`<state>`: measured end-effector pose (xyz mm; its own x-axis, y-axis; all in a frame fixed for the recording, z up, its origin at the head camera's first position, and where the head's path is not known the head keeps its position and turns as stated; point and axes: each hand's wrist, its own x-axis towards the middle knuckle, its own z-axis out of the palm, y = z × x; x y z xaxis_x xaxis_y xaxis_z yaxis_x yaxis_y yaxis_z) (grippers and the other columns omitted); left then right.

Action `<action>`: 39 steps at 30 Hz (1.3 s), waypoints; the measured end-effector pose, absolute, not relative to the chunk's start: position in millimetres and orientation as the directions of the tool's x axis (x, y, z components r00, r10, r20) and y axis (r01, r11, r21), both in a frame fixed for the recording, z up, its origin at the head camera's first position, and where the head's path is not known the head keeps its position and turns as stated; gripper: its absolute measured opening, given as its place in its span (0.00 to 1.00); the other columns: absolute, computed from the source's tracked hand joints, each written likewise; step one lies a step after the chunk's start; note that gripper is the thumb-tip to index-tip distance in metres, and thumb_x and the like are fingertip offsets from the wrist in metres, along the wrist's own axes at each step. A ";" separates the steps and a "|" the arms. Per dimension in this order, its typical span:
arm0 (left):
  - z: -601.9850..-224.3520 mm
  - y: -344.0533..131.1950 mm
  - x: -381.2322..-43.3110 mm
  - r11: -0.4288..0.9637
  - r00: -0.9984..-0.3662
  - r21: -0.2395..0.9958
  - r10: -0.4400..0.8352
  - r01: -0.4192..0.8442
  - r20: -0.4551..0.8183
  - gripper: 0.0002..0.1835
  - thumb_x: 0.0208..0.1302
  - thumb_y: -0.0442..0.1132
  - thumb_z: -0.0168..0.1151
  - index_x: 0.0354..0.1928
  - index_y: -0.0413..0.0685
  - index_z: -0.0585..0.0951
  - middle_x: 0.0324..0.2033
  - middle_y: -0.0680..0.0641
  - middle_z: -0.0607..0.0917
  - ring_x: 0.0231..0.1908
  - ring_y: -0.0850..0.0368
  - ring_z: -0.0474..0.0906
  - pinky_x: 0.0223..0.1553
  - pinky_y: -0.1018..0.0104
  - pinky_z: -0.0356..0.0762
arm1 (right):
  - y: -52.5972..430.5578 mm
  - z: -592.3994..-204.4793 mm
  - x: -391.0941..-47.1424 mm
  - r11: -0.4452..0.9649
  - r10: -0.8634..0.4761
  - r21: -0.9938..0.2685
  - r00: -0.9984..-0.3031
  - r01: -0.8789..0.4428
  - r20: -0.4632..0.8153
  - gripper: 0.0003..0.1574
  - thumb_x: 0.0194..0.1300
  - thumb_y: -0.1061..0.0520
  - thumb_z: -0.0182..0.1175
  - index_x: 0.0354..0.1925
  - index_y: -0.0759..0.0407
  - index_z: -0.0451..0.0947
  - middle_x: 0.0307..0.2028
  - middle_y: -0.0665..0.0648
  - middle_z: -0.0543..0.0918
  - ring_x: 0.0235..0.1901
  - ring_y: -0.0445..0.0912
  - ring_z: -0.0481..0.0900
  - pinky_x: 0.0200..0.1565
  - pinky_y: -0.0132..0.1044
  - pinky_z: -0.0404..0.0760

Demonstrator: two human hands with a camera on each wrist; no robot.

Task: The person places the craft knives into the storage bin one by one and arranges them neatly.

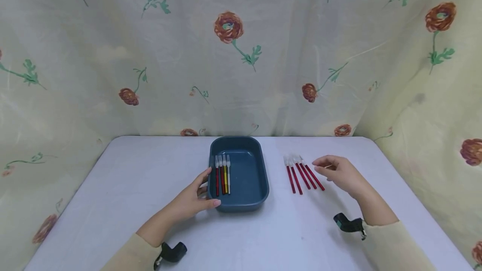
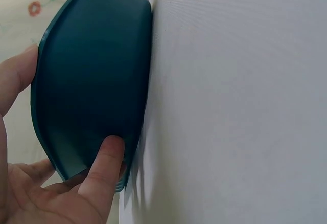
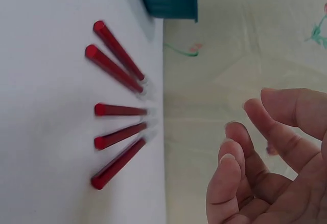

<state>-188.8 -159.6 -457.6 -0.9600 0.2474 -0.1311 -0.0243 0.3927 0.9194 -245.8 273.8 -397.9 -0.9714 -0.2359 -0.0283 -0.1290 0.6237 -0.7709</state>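
My left hand [image 1: 193, 198] grips the left side of a dark blue plastic tray [image 1: 248, 204]. Its thumb lies at the near left corner and its fingers reach along the left rim; the left wrist view shows fingers against the tray's outer wall [image 2: 97, 70]. Inside, along the left side, slim capped sticks [image 1: 223, 175] in red, yellow and pale tones lie side by side. To the right of the tray, several slim red sticks [image 1: 297, 177] with clear caps fan out on the table. Just right of their capped ends hovers my right hand [image 1: 339, 172], fingers bent loosely, holding nothing.
A white-covered table [image 1: 132, 179] carries everything. Flower-printed curtain [image 1: 263, 95] hangs behind it and at both sides. Each wrist wears a black camera mount, the left one [image 1: 173, 252] and the right one [image 1: 348, 223] both close over the table.
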 end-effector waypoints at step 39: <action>-460.0 -159.7 -190.8 0.436 -0.965 0.900 0.222 -0.031 -0.141 0.56 0.55 0.53 0.77 0.80 0.66 0.51 0.76 0.41 0.57 0.71 0.37 0.61 0.62 0.43 0.72 | 294.1 -451.7 -274.9 0.699 -0.223 -0.715 -0.952 -0.006 -0.209 0.15 0.66 0.66 0.63 0.52 0.67 0.81 0.38 0.58 0.79 0.34 0.48 0.72 0.34 0.38 0.75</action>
